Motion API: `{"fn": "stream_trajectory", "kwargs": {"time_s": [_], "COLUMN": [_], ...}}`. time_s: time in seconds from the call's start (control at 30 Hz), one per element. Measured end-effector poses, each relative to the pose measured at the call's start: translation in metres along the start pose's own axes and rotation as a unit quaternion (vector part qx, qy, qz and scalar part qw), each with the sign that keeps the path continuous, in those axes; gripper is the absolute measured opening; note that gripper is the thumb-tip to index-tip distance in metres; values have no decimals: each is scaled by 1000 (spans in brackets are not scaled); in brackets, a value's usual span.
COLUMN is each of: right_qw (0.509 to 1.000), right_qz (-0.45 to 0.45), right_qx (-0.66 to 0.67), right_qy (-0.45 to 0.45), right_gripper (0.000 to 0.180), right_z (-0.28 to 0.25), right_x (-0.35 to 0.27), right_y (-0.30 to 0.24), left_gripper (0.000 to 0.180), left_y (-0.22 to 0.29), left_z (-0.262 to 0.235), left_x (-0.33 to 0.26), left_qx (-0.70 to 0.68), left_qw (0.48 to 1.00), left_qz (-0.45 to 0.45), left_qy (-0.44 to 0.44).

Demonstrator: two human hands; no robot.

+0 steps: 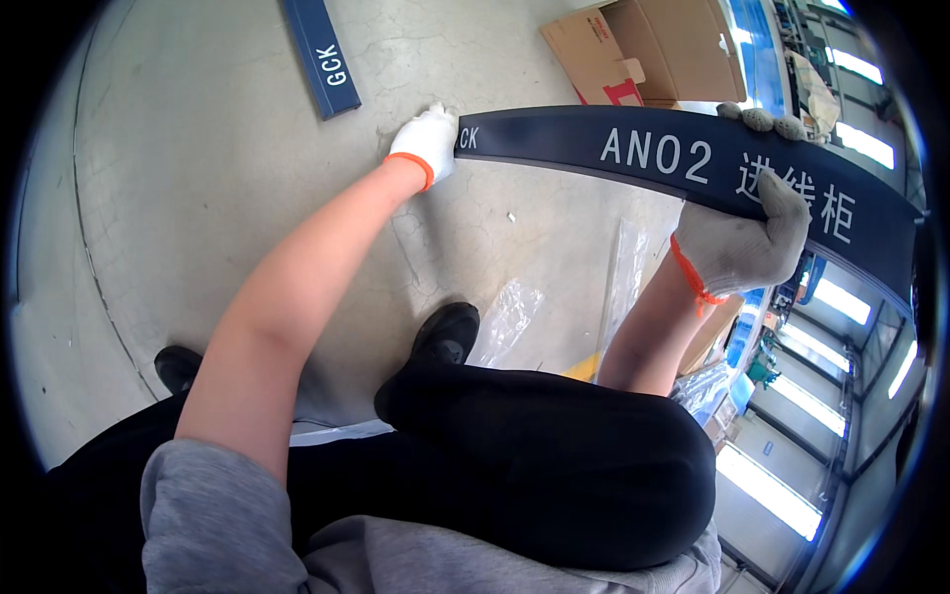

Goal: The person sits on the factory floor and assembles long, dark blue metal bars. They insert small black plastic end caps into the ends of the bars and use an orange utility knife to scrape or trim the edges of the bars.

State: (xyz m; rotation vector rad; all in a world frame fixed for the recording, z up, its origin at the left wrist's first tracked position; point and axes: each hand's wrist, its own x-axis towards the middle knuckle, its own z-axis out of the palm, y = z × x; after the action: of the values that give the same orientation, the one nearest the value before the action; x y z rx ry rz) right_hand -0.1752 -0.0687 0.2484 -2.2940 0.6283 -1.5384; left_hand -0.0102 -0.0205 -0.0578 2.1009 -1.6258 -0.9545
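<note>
Panel (pixel 554 134), long and dark blue with pale lettering, stretches in front of the person, its far side partly hidden; much of its bend is probably the lens rather than the metal or plastic. The gloved hands are well apart on it. The right hand (pixel 747 238) is clamped on it toward the right end, thumb pressed across the lettered face and fingertips hooked over the upper edge, a grip that likely keeps so long a piece from twisting. The left hand (pixel 427 147) covers the left end and part of the lettering there; how far its fingers curl behind cannot be told. Holding the piece at such wide points seems meant to share its weight and keep the face readable.

A similar blue strip (pixel 322 59) lies flat on the concrete floor (pixel 218 129), beyond the left forearm, apart from the held one, perhaps so the two do not rub. An open cardboard box (pixel 683 49) stands past the upper edge, flaps spread. Clear plastic film (pixel 510 319) lies loose near the shoe (pixel 445 332), presumably dropped there as discarded wrapping.
</note>
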Motion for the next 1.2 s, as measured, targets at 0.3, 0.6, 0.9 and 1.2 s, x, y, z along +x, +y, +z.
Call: {"fn": "stream_trajectory", "kwargs": {"time_s": [0.3,0.6,0.9,1.2], "right_qw": [975,951,992,913], "right_qz": [142,239,109,97], "right_qx": [-158,124,58,395], "right_qy": [69,152,35,31], "right_gripper": [28,37,51,47], "right_z": [-9,22,-32,-120], "right_x": [-9,4,66,188], "right_y": [-6,-18,-39,-66], "left_gripper": [67,49,39,35], "left_y": [3,104,103,87], "left_z": [4,-59,-57,-59], "left_x": [-17,-43,-38,-36], "left_qx": [22,-324,-305,-312], "left_qw": [993,881,883,886], "left_qz": [18,225,244,250], "left_qy": [112,260,262,234]}}
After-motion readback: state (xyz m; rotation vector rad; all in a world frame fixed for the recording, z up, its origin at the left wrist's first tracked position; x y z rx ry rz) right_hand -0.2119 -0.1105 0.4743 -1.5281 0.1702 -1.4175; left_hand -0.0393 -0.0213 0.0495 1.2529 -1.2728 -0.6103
